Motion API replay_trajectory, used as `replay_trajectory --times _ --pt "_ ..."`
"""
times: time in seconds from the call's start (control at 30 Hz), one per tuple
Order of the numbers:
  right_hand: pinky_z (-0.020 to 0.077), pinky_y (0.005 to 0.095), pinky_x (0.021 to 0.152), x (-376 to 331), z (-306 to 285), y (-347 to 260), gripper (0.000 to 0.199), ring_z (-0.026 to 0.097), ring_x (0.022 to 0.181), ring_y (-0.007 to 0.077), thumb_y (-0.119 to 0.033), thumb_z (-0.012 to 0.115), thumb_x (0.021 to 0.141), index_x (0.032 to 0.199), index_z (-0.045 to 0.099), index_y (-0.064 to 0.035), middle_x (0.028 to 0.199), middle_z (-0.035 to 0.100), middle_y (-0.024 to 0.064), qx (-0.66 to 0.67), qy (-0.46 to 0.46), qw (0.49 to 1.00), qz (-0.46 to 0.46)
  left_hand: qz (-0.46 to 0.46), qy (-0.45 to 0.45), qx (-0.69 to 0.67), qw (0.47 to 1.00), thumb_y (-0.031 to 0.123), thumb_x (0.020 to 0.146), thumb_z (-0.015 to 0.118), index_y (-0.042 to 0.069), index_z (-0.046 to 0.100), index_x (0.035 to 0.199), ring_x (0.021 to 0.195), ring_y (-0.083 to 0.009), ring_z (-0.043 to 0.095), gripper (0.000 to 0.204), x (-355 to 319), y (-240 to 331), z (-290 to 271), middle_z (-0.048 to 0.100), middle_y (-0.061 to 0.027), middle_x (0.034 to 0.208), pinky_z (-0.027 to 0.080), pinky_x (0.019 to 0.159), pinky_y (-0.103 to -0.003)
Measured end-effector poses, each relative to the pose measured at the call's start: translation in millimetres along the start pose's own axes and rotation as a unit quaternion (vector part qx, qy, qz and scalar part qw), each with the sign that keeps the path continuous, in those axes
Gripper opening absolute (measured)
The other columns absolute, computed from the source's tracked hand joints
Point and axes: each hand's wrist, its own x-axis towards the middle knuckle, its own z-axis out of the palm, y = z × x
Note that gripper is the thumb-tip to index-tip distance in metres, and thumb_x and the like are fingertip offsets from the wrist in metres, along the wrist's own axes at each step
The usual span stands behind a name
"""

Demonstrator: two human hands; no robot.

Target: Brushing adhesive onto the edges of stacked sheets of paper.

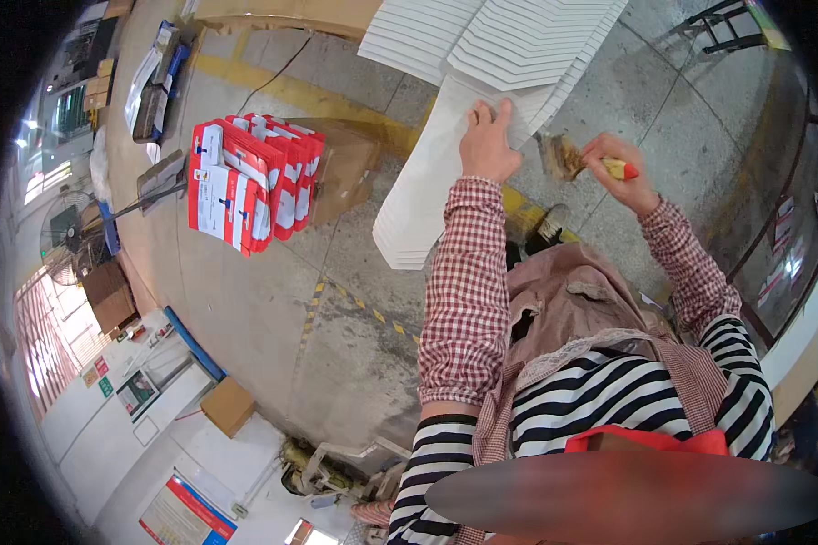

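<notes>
My left hand (488, 143) lies flat, fingers spread, on a fanned stack of white card sheets (427, 195) in front of me. My right hand (620, 173) grips a brush by its red and yellow handle (619, 168); its worn brown bristles (565, 157) point left, just off the right edge of the sheets. More fanned white sheets (500, 41) overlap at the top of the view. Both forearms wear red checked sleeve covers.
A stack of red and white printed flat cartons (245, 182) stands to the left beside a brown cardboard box (345, 168). A standing fan (64, 241) is at far left. Yellow floor lines cross the concrete floor (264, 318). A black metal frame (723, 23) stands top right.
</notes>
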Motion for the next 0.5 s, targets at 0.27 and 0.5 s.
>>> replay_trajectory --times 0.27,0.5 --pt "0.0458 0.0300 0.064 5.1 -6.3 -7.2 0.008 0.059 0.072 0.0196 -0.004 0.062 0.082 0.079 0.056 -0.0006 0.082 0.061 0.0093 0.005 0.007 1.000 -0.010 -0.003 -0.014 -0.001 1.000 0.021 0.061 0.072 0.013 0.039 0.138 0.120 -0.0360 0.042 0.084 -0.7 2.2 -5.4 0.037 -0.0221 0.136 0.047 0.088 -0.040" --pt "0.0457 0.0311 0.063 20.6 6.0 -2.4 0.008 0.058 0.070 0.0223 -0.003 0.062 0.080 0.078 0.055 -0.0001 0.079 0.059 0.0103 -0.016 -0.053 0.998 -0.026 -0.006 -0.015 -0.008 1.000 0.021 0.062 0.073 0.013 0.039 0.138 0.120 -0.0351 0.042 0.083 0.0 0.2 -7.2 0.037 -0.0211 0.136 0.047 0.089 -0.040"
